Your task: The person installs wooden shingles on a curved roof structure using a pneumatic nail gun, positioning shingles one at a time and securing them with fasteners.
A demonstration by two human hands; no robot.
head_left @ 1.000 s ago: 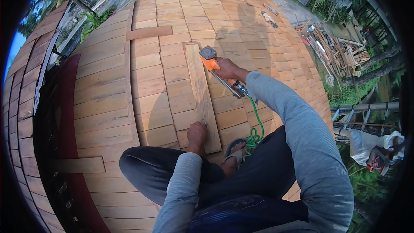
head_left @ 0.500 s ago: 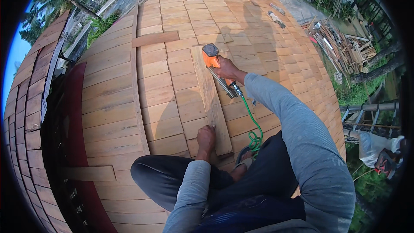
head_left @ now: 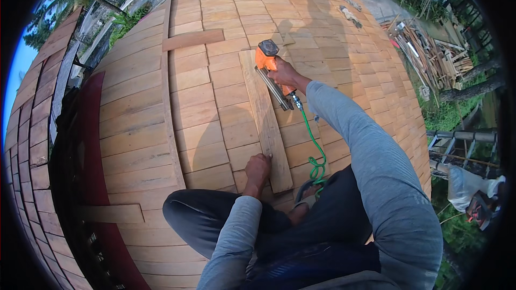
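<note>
In my right hand (head_left: 286, 75) is an orange nail gun (head_left: 266, 59) with a black cap, its fingers wrapped round the handle. The gun is over the far part of a long narrow wooden board (head_left: 263, 113), its nail magazine slanting back toward me. A green coiled air hose (head_left: 317, 153) runs from the metal fitting at its handle down toward my foot. My left hand (head_left: 258, 169) is closed at the board's left edge near its close end, with fingertips pressed on the wood. The gun's nose is hidden, so I cannot tell whether it touches the board.
Overlapping wooden shingles (head_left: 193, 102) cover the sloping roof I sit on. A loose reddish board (head_left: 192, 39) and a long thin batten (head_left: 171, 113) lie to the left. Beyond the red edge strip (head_left: 92, 123) is a dark gap. A scrap-wood pile (head_left: 430, 56) lies below right.
My right hand and the nail gun have shifted slightly farther away along the board. My left hand stays at the board's edge. The whole view has moved a little.
</note>
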